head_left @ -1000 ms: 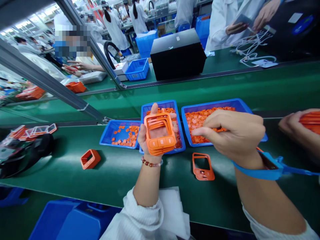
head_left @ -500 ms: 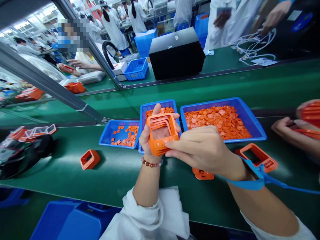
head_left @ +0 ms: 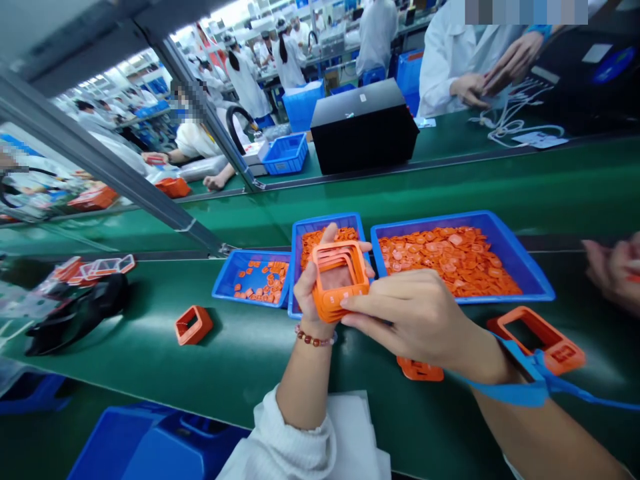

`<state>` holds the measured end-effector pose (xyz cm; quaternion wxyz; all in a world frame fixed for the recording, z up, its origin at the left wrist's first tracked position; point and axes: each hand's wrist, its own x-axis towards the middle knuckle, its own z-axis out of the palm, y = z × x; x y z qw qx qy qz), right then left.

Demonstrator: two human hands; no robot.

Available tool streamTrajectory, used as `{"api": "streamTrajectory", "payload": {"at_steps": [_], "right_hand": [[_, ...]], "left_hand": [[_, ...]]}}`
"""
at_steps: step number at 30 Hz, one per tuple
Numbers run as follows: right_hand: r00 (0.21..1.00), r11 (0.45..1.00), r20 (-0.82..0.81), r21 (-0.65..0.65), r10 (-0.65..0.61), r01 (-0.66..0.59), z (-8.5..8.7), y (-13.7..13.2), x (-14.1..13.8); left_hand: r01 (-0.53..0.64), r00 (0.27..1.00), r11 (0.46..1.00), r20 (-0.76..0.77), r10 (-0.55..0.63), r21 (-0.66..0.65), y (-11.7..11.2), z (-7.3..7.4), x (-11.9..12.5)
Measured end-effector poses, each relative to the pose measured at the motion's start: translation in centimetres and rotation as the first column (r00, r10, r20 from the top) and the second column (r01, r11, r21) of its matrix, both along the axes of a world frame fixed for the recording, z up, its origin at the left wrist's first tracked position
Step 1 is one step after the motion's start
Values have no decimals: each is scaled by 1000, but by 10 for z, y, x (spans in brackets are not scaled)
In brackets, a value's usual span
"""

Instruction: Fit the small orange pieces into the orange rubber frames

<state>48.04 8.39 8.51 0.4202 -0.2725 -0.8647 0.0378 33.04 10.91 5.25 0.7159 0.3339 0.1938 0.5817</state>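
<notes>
A stack of orange plastic frames (head_left: 333, 299) with rounded square openings rests in my left hand (head_left: 306, 293), fingers wrapped around it. My right hand (head_left: 425, 307) is closed in a pinch, thumb and index fingertips touching the lower right edge of the top frame. Whatever lies between those fingertips is hidden. Behind my hands stand a large blue bin (head_left: 537, 283) heaped with flat orange pieces and a middle blue bin (head_left: 327, 220) of similar pieces. A shallow blue bin (head_left: 247, 275) with small orange pieces is left of them.
Orange frames (head_left: 565, 347) and a flat orange part (head_left: 420, 371) lie near my right wrist; another frame stack (head_left: 197, 325) sits left. White sheets (head_left: 355, 427) lie beneath my left forearm. A co-worker's hand (head_left: 607, 267) is at right. A black box (head_left: 365, 127) stands behind.
The view has shifted, so the bench appears lower and farther right. My hands keep nearly the same hold on the frames. The co-worker's hands at right have moved toward the edge.
</notes>
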Motion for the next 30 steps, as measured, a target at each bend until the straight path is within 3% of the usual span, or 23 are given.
{"api": "streamTrajectory", "payload": {"at_steps": [7,16,20,24,30], "right_hand": [[999,1000,-40,18,-2,2,0,-2,0],[994,998,-95,21,-52,54,1,-3,0],[998,999,-44,10,-51,52,3,-4,1],[991,997,-117,32,-72,76,4,-5,-1],[995,997,-57,4,-79,79,3,-5,-4]], "left_hand": [[-7,998,999,-65,5,-31,1,-1,4],[-18,999,999,-36,17,-37,3,-5,5],[-31,999,999,-28,30,-39,2,-2,6],[-33,999,999,-8,33,-36,0,1,6],[2,1000,999,1,-2,-36,3,-3,3]]}}
